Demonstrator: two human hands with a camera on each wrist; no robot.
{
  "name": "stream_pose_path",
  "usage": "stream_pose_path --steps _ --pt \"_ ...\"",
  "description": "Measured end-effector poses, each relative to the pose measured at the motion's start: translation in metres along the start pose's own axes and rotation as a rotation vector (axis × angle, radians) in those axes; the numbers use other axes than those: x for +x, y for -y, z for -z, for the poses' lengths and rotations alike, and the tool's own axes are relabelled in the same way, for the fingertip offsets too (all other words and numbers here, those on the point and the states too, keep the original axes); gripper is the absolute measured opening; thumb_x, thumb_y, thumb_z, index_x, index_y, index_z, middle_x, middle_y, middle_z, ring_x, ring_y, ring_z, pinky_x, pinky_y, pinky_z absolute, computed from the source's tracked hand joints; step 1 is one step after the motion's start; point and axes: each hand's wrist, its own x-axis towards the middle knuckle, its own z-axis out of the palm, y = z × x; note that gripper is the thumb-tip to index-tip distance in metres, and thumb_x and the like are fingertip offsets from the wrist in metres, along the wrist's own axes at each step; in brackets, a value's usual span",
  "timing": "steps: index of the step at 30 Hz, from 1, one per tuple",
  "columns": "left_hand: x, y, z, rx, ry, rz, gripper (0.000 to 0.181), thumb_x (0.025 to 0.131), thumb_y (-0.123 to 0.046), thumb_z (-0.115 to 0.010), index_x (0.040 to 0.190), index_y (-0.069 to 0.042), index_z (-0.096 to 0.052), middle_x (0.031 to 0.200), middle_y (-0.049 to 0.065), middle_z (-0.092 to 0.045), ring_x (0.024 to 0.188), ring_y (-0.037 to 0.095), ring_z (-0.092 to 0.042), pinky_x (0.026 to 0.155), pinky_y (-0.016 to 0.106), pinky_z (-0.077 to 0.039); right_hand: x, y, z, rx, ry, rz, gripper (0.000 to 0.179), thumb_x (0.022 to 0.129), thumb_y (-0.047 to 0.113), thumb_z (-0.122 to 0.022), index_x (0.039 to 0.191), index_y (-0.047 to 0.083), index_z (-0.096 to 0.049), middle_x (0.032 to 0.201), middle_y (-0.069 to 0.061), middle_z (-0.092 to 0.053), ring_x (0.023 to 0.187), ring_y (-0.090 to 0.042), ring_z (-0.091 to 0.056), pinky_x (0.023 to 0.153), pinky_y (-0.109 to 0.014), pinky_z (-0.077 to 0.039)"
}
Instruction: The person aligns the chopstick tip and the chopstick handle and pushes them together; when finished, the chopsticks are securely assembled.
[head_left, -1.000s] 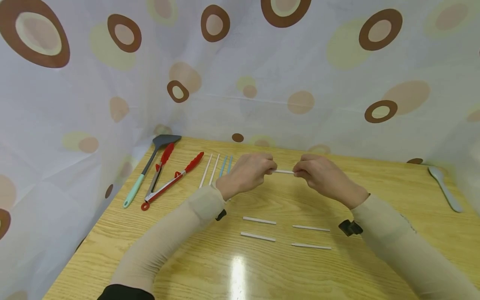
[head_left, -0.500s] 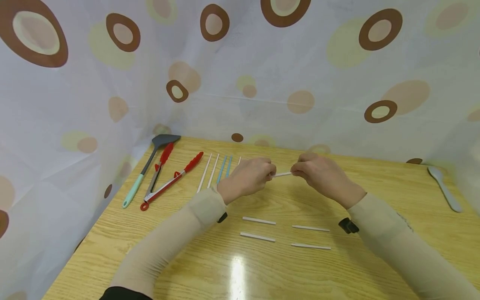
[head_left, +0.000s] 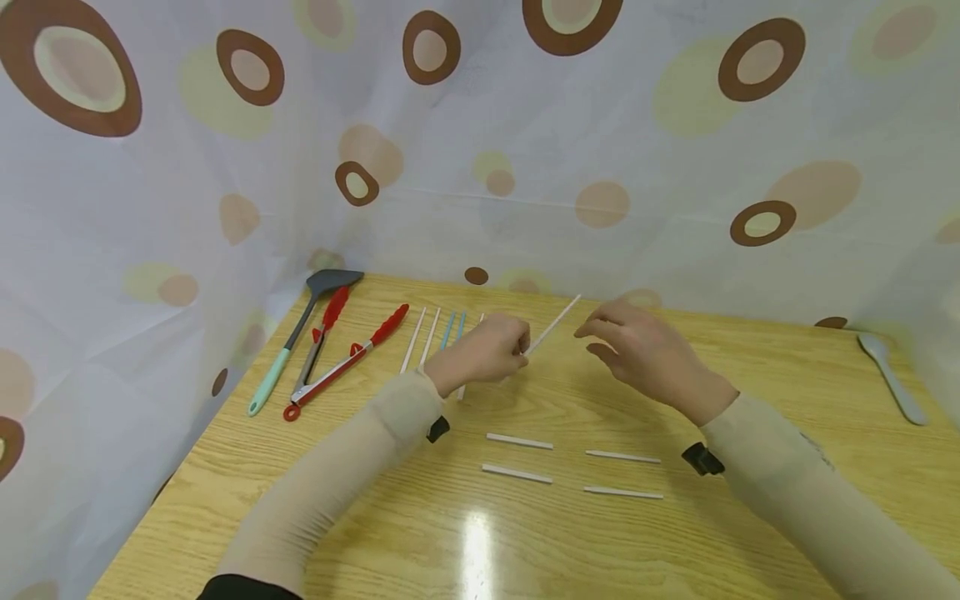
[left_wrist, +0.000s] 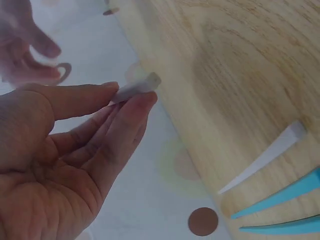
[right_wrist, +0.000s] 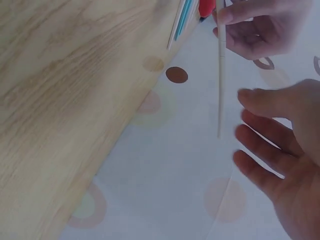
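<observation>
My left hand (head_left: 486,353) pinches the end of a thin white chopstick (head_left: 553,323) between thumb and fingers, above the table. The chopstick slants up and away to the right; in the right wrist view a faint joint line crosses its shaft (right_wrist: 221,85). My right hand (head_left: 651,360) hovers to the right of it, apart from it, fingers loosely bent and holding nothing. Beyond my left forearm lie a white chopstick pair (head_left: 412,340), a blue chopstick pair (head_left: 447,328) and another white chopstick (left_wrist: 265,159). Nearer me are several short white chopstick halves (head_left: 519,441).
At the far left lie a turner (head_left: 279,362) with a mint handle and red-tipped tongs (head_left: 351,360). A pale grey spoon (head_left: 891,379) rests near the right edge. A patterned cloth (head_left: 480,125) stands behind the wooden table (head_left: 570,550).
My right hand has let go of the chopstick and opened. My left hand has moved slightly left and turned the chopstick from level to slanting upward.
</observation>
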Motion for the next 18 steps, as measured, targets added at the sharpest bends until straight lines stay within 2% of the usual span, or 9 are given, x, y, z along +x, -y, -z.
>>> stream_pose_path --steps 3,6,10,14,18 --pt "0.001 0.007 -0.001 -0.087 0.02 0.073 0.009 0.093 -0.005 -0.068 0.087 -0.001 -0.064 0.077 0.006 -0.065 0.062 0.014 -0.065 0.061 0.021 -0.053 -0.006 0.004 0.001 0.061 0.16 -0.064 0.028 0.075 -0.003 -0.084 0.098 0.007 -0.072 0.095 -0.006 -0.064 0.086 -0.024 -0.064 0.071 -0.037 -0.054" --pt "0.0 0.015 -0.001 -0.156 0.03 0.142 0.027 0.093 -0.003 -0.068 0.067 -0.003 -0.06 0.061 0.008 -0.064 0.056 0.022 -0.068 0.056 0.021 -0.054 -0.011 0.007 0.001 0.15 0.359 -0.139 0.019 0.08 0.001 -0.082 0.093 0.009 -0.072 0.091 -0.001 -0.064 0.081 -0.019 -0.063 0.07 -0.034 -0.054" --pt "-0.001 0.021 0.002 -0.184 0.026 0.205 0.039 0.092 -0.002 -0.068 0.054 -0.002 -0.059 0.052 0.008 -0.063 0.058 0.027 -0.07 0.055 0.023 -0.055 -0.017 0.011 0.001 0.297 0.585 -0.227 0.014 0.085 0.005 -0.078 0.086 0.012 -0.066 0.08 0.007 -0.06 0.071 -0.009 -0.057 0.064 -0.029 -0.051" --pt "-0.002 0.025 0.003 -0.19 0.022 0.254 0.032 0.091 0.001 -0.066 0.059 0.002 -0.068 0.054 0.01 -0.064 0.058 0.028 -0.07 0.056 0.024 -0.056 -0.022 0.016 0.0 0.36 0.718 -0.293 0.021 0.084 0.012 -0.081 0.081 0.014 -0.06 0.074 0.009 -0.054 0.066 -0.005 -0.05 0.061 -0.027 -0.046" --pt "-0.002 0.03 0.0 -0.172 0.04 0.32 0.029 0.09 0.004 -0.064 0.061 0.001 -0.07 0.057 0.011 -0.066 0.059 0.027 -0.07 0.052 0.02 -0.053 -0.026 0.021 -0.004 0.367 0.774 -0.32 0.025 0.081 0.013 -0.082 0.081 0.014 -0.058 0.074 0.007 -0.052 0.065 -0.007 -0.046 0.061 -0.027 -0.043"
